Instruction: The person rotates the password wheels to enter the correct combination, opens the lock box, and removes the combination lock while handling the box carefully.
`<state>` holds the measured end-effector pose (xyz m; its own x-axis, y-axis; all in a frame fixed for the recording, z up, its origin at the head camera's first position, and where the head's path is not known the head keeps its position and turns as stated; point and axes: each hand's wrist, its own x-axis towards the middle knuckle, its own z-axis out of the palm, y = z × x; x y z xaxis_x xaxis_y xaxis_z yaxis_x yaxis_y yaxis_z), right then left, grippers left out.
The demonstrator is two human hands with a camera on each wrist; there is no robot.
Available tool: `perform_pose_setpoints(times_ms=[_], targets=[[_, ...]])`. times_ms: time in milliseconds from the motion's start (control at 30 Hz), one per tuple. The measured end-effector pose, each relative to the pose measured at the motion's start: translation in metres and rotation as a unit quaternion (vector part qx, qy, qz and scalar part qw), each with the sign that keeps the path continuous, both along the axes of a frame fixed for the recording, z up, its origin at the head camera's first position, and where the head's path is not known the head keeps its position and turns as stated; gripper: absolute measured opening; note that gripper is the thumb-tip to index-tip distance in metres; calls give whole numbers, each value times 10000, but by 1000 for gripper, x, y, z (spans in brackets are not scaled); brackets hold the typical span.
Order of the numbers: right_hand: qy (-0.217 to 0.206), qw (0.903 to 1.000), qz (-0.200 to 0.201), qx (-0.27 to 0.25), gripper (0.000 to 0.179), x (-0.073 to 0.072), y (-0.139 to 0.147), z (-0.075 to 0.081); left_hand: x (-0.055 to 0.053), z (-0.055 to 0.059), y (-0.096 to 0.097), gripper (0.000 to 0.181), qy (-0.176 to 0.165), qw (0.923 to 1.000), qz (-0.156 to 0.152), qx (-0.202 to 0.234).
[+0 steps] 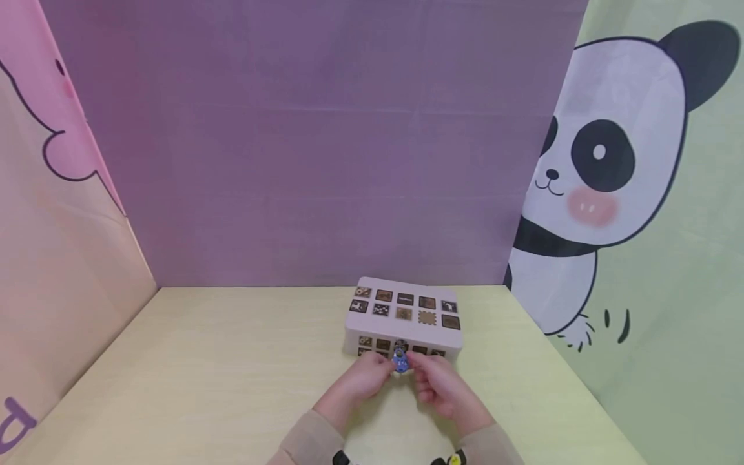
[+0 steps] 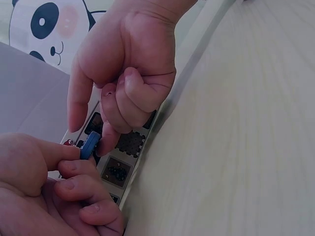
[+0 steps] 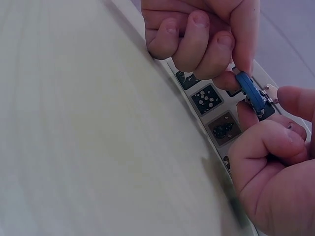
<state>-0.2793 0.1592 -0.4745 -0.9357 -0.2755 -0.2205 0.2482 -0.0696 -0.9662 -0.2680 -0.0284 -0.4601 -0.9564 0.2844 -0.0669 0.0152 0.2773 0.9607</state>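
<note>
Evidently close work, both hands at the front of the box. Left hand [image 1: 372, 374] pinched a small blue padlock [image 1: 400, 360] between thumb and fingertip, gripping it from the left. Right hand [image 1: 438, 384] came in from the opposite side: thumb and index finger parted, thumb off the lock, index fingertip just beside or against its right edge (contact not certain), other fingers folded toward the palm. Of the two, the left was the nearer, having the firm contact. Padlock sat between the hands, slightly beyond the wrists, at the metal clasp [image 3: 270, 92] in the middle of the box's front face; in the head view its long axis appeared to run from the clasp toward the person, across the line joining the two hands. Whether the shackle passed through the clasp or stood loose, could not tell. Behind it, a white box [image 1: 403, 329] printed with rows of square pictures, lid down, long side facing the person, its right end turned a little nearer. Box rested on a pale wood-grain table [image 1: 203, 374], toward the far edge. Beige sleeves [image 1: 491, 445] on both forearms. Farther out: purple backdrop [image 1: 314, 148] behind, cartoon panda [image 1: 604, 213] on the right-hand panel.
</note>
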Motion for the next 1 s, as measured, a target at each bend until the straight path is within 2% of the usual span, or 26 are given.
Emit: perform_pose_setpoints(times_ms=[233,633,1000], targets=[[130,9998,114,54,21,0,1,0,0,1,-1,33,-129,9999,-47,61],[270,9992,262,109,13,-1,-1,-5,-2,-2,-1,34,-119,9999,-22,-3],[346,9989,199,227,14,-1,-5,-5,-1,-1,0,34,-125,9999,-23,70]])
